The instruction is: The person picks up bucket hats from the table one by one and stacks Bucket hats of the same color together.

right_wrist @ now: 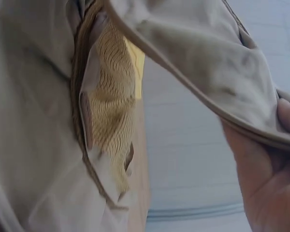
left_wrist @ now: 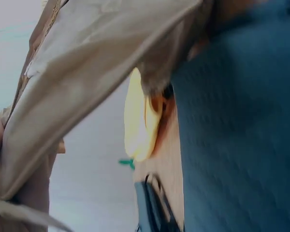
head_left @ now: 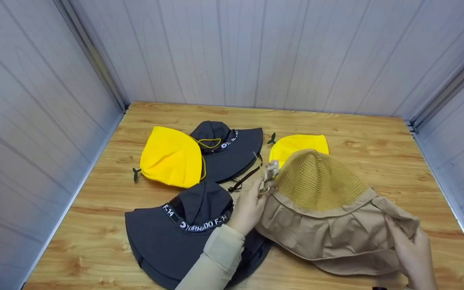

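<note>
A tan sun hat (head_left: 320, 225) with a mustard mesh crown and a wide gathered brim is held between both hands, right of centre in the head view. My left hand (head_left: 250, 207) grips its left side, beside a pale strap or buckle. The right hand (head_left: 413, 249) pinches the brim's right edge; in the right wrist view its thumb lies over the brim edge (right_wrist: 251, 137). Partly under the left forearm lies a dark grey wide-brimmed hat (head_left: 155, 229) with a lettered band. The tan hat overlaps a yellow hat (head_left: 296, 145) with a green sprout behind it.
Another yellow hat (head_left: 169, 159) sits at the back left, against a second dark grey hat (head_left: 232, 159) with a black chin cord (head_left: 248, 177). All rest on a wood-grain table (head_left: 83, 241), enclosed by pale panel walls (head_left: 236, 52) at the back and both sides.
</note>
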`<state>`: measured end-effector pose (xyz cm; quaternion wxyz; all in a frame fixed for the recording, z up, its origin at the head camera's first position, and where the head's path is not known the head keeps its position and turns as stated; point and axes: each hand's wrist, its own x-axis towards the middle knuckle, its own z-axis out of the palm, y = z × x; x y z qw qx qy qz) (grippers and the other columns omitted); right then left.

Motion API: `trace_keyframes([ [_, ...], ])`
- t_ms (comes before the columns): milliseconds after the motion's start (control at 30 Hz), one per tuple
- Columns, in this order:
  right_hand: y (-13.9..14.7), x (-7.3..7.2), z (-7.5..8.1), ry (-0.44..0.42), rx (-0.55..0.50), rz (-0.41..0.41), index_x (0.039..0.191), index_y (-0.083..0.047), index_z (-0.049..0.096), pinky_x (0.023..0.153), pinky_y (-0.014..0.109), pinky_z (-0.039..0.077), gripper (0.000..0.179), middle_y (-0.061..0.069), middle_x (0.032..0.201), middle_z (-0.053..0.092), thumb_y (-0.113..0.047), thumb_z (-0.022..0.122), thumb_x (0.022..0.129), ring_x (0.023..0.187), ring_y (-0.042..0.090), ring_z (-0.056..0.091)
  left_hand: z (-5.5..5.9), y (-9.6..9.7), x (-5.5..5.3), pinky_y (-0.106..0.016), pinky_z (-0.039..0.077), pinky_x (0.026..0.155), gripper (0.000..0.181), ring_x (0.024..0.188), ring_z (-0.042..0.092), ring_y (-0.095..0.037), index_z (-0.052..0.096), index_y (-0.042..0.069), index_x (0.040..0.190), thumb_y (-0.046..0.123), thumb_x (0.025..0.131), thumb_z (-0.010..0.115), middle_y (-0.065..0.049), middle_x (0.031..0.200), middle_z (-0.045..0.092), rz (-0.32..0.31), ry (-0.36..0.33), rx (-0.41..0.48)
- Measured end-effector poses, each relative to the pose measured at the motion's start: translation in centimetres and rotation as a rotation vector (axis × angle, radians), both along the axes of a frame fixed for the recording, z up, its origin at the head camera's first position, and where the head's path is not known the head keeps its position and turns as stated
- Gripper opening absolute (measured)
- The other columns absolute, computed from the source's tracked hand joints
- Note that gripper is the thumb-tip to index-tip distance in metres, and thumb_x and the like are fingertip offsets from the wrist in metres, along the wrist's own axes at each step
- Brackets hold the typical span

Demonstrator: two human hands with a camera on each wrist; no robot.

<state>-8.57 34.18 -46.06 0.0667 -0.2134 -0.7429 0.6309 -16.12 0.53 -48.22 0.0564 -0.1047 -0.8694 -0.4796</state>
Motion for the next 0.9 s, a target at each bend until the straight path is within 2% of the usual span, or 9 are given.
trace_keyframes([
  [167, 1.8, 0.3, -0.1, 0.060, -0.191, -0.224, 0.091, -0.029, 0.072, 0.061, 0.015, 0.054, 0.016, -0.013, 0.078, 0.070, -0.013, 0.068, 0.093, 0.070, 0.001, 0.064, -0.3, 3.0, -0.6, -0.039, 0.058, 0.082, 0.027, 0.101, 0.071, -0.026, 0.059, 0.021, 0.124, 0.034, 0.102, 0.050, -0.002, 0.115, 0.074, -0.097, -0.059, 0.078],
  [267, 2.7, 0.3, -0.5, 0.090, -0.239, -0.354, 0.092, -0.025, 0.075, 0.060, 0.014, 0.053, 0.013, -0.011, 0.077, 0.070, -0.012, 0.071, 0.091, 0.068, 0.001, 0.063, -0.7, 4.6, -0.8, -0.037, 0.057, 0.084, 0.027, 0.103, 0.071, -0.024, 0.057, 0.023, 0.126, 0.034, 0.102, 0.049, 0.001, 0.116, 0.074, -0.134, -0.071, 0.087],
  [367, 3.9, 0.3, -1.0, 0.100, -0.310, -0.426, 0.095, -0.021, 0.074, 0.056, 0.016, 0.054, 0.010, -0.008, 0.075, 0.070, -0.013, 0.073, 0.089, 0.065, 0.003, 0.064, -0.9, 5.9, -1.1, -0.036, 0.055, 0.091, 0.028, 0.110, 0.068, -0.020, 0.056, 0.025, 0.128, 0.035, 0.102, 0.049, 0.004, 0.118, 0.073, -0.158, -0.098, 0.097],
  [500, 5.4, 0.9, -1.7, 0.007, -0.327, -0.418, 0.101, -0.026, 0.071, 0.034, 0.022, 0.042, 0.012, -0.005, 0.062, 0.065, -0.027, 0.073, 0.089, 0.040, 0.008, 0.053, -0.9, 7.1, -1.7, -0.031, 0.047, 0.105, 0.031, 0.120, 0.063, -0.014, 0.054, 0.024, 0.131, 0.034, 0.103, 0.046, 0.005, 0.123, 0.071, -0.221, -0.180, 0.156],
  [600, 6.1, 1.3, -2.3, -0.050, -0.332, -0.382, 0.106, -0.029, 0.068, 0.024, 0.028, 0.030, 0.017, -0.002, 0.056, 0.062, -0.034, 0.071, 0.090, 0.029, 0.012, 0.041, -0.9, 7.5, -1.9, -0.028, 0.044, 0.106, 0.030, 0.123, 0.060, -0.012, 0.055, 0.021, 0.129, 0.034, 0.103, 0.046, 0.003, 0.126, 0.069, -0.254, -0.244, 0.165],
  [633, 6.3, 1.4, -2.5, -0.044, -0.353, -0.379, 0.106, -0.029, 0.067, 0.024, 0.028, 0.030, 0.017, -0.002, 0.057, 0.063, -0.033, 0.070, 0.090, 0.030, 0.012, 0.042, -0.8, 7.6, -2.0, -0.027, 0.045, 0.104, 0.029, 0.121, 0.061, -0.011, 0.055, 0.021, 0.127, 0.034, 0.103, 0.046, 0.002, 0.126, 0.069, -0.257, -0.256, 0.155],
  [733, 6.5, 1.1, -3.0, 0.049, -0.483, -0.426, 0.105, -0.022, 0.070, 0.035, 0.024, 0.046, 0.015, -0.001, 0.070, 0.069, -0.022, 0.072, 0.090, 0.045, 0.010, 0.059, -0.9, 7.8, -2.1, -0.027, 0.049, 0.095, 0.026, 0.116, 0.062, -0.011, 0.056, 0.021, 0.121, 0.037, 0.103, 0.048, 0.001, 0.124, 0.069, -0.245, -0.253, 0.113],
  [767, 6.6, 0.9, -3.1, 0.066, -0.505, -0.437, 0.104, -0.020, 0.071, 0.036, 0.023, 0.046, 0.014, -0.001, 0.072, 0.070, -0.020, 0.072, 0.090, 0.048, 0.010, 0.062, -0.9, 7.9, -2.2, -0.027, 0.050, 0.092, 0.025, 0.114, 0.064, -0.011, 0.056, 0.021, 0.120, 0.037, 0.102, 0.049, 0.000, 0.123, 0.070, -0.239, -0.251, 0.103],
  [900, 6.7, 0.2, -3.8, 0.030, -0.505, -0.415, 0.099, -0.025, 0.072, 0.040, 0.020, 0.048, 0.011, -0.006, 0.075, 0.072, -0.019, 0.072, 0.090, 0.055, 0.007, 0.065, -2.0, 7.9, -2.5, -0.032, 0.052, 0.091, 0.024, 0.114, 0.065, -0.019, 0.057, 0.019, 0.118, 0.037, 0.103, 0.048, -0.005, 0.121, 0.070, -0.202, -0.262, 0.052],
])
